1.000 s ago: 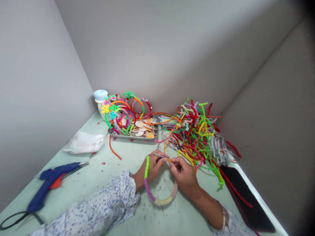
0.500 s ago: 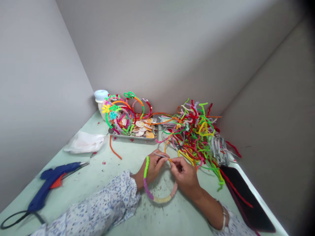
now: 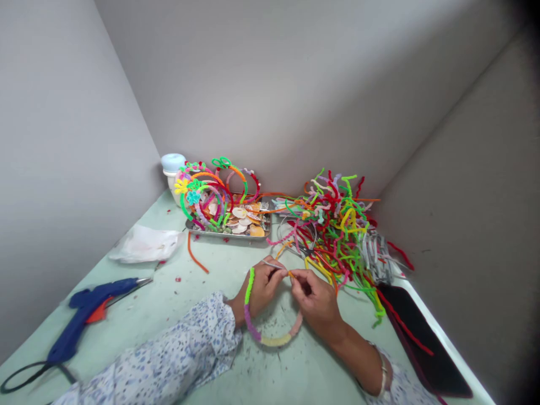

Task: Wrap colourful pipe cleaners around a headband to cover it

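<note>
A headband (image 3: 276, 341) wrapped in green, purple, pale yellow and pink pipe cleaner hangs as a loop between my hands. My left hand (image 3: 262, 286) is closed on its bare grey end, thumb pressed against the fingers. My right hand (image 3: 317, 297) pinches an orange pipe cleaner (image 3: 283, 247) where it meets the band, its fingertips almost touching those of my left. From that pinch the loose length of orange arches up behind my hands. The far side of the band is partly covered by my right hand.
A metal tray (image 3: 228, 236) holds shells and finished headbands (image 3: 210, 194). Tangled pipe cleaners (image 3: 343, 225) and scissors (image 3: 306, 251) lie at the right. Near the right edge is a dark phone-like slab (image 3: 426, 343). A blue glue gun (image 3: 84, 315) and white plastic bag (image 3: 145, 244) are left.
The loose orange length has swung down from upright into a low arch leaning left. My hands and the headband have shifted very slightly left.
</note>
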Demonstrator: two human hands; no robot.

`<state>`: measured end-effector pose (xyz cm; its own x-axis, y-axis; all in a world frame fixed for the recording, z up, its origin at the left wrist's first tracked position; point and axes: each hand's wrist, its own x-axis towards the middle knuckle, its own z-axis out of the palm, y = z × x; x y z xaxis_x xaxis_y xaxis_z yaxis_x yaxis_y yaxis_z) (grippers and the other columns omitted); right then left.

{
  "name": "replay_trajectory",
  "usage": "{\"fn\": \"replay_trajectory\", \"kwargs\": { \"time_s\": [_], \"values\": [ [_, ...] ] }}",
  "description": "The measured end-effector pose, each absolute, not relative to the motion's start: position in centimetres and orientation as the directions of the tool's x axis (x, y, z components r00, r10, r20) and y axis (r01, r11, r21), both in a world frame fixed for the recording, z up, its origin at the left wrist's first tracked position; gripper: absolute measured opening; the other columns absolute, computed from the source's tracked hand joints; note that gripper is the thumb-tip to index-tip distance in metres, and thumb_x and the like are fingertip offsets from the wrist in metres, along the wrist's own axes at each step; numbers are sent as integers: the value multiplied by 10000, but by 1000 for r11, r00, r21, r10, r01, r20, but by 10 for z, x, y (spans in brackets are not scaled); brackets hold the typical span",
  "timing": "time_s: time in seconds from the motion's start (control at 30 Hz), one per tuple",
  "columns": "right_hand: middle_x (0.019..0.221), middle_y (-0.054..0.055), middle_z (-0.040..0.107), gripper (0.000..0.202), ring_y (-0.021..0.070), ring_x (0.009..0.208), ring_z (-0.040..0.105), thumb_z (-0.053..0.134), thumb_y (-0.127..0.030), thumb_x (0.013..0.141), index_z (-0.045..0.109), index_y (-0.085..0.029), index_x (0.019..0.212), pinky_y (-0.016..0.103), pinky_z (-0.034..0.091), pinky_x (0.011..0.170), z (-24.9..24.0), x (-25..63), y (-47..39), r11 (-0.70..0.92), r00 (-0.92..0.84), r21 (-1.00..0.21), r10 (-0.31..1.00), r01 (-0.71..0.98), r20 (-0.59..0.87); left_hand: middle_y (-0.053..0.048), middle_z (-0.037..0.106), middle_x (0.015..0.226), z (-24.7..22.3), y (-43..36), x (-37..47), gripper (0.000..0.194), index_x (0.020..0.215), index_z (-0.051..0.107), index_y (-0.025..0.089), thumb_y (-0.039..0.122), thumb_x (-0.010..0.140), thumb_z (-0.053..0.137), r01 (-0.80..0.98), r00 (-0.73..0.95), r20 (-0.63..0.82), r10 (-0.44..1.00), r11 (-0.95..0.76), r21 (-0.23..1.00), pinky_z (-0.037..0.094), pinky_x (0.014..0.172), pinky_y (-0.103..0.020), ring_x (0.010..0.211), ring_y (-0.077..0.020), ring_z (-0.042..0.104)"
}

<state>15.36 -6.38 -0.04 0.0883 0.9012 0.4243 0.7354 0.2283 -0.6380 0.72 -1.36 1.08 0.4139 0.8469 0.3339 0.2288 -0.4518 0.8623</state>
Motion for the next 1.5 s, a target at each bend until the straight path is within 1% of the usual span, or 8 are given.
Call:
{"fn": "replay_trajectory", "kwargs": {
  "time_s": [0.3, 0.63, 0.77, 0.87, 1.03, 1.27, 1.4, 1.5],
  "values": [
    [648, -4, 635, 127, 137, 556, 567, 495, -258, 816, 600, -202, 858, 241, 427, 584, 0, 153, -63, 227, 90, -624, 897, 748, 434, -20, 539, 695, 8, -14, 7, 272, 704, 601, 144, 305, 855, 443, 215, 420, 297, 857, -412, 885, 369, 666, -243, 707, -135, 509],
    [685, 7, 653, 123, 141, 595, 585, 496, -231, 814, 607, -199, 856, 243, 432, 601, -1, 153, -64, 266, 66, -604, 881, 752, 469, 5, 462, 591, 5, -15, 10, 326, 582, 525, 141, 319, 846, 450, 188, 398, 260, 880, -356, 915, 343, 609, -229, 613, -110, 446],
    [664, 0, 639, 126, 136, 582, 575, 500, -239, 810, 610, -195, 853, 237, 432, 592, -2, 153, -64, 251, 82, -632, 890, 734, 449, 4, 467, 594, 3, -15, 10, 320, 596, 541, 132, 326, 838, 462, 120, 400, 235, 886, -305, 945, 355, 598, -224, 613, -110, 452],
    [666, -4, 630, 130, 129, 573, 562, 515, -262, 806, 607, -191, 863, 234, 430, 590, -1, 155, -63, 219, 118, -687, 905, 693, 408, -13, 532, 644, 4, -15, 8, 253, 688, 604, 125, 281, 830, 464, 113, 435, 204, 877, -278, 954, 382, 613, -228, 643, -122, 489],
    [650, -14, 583, 154, 124, 580, 533, 513, -279, 811, 589, -184, 905, 223, 425, 585, 0, 156, -60, 170, 165, -820, 938, 546, 305, -43, 594, 821, 10, -16, 4, 182, 849, 637, 154, 152, 790, 465, 228, 375, 303, 876, -404, 886, 406, 719, -254, 799, -156, 543],
    [563, -51, 446, 207, 106, 496, 407, 514, -342, 800, 562, -176, 912, 211, 340, 467, -3, 161, -53, 22, 279, -958, 954, 286, 106, -50, 560, 940, 17, -14, -2, 203, 959, 574, 187, 141, 808, 447, 333, 270, 416, 868, -490, 806, 392, 823, -306, 919, -176, 517],
    [570, -47, 473, 217, 106, 492, 422, 526, -320, 772, 550, -169, 926, 218, 350, 479, -5, 166, -47, -50, 321, -995, 947, 82, -21, -57, 551, 985, 19, -13, -3, 193, 988, 546, 189, 178, 814, 463, 383, 86, 446, 891, -443, 811, 367, 869, -336, 974, -191, 493],
    [566, -48, 482, 213, 104, 482, 426, 542, -314, 750, 547, -174, 911, 220, 351, 474, -6, 166, -44, -73, 303, -996, 950, -45, -83, -54, 573, 945, 18, -14, -1, 166, 947, 564, 181, 227, 830, 455, 344, 74, 393, 917, -393, 853, 377, 842, -319, 939, -187, 506]
  ]
}}
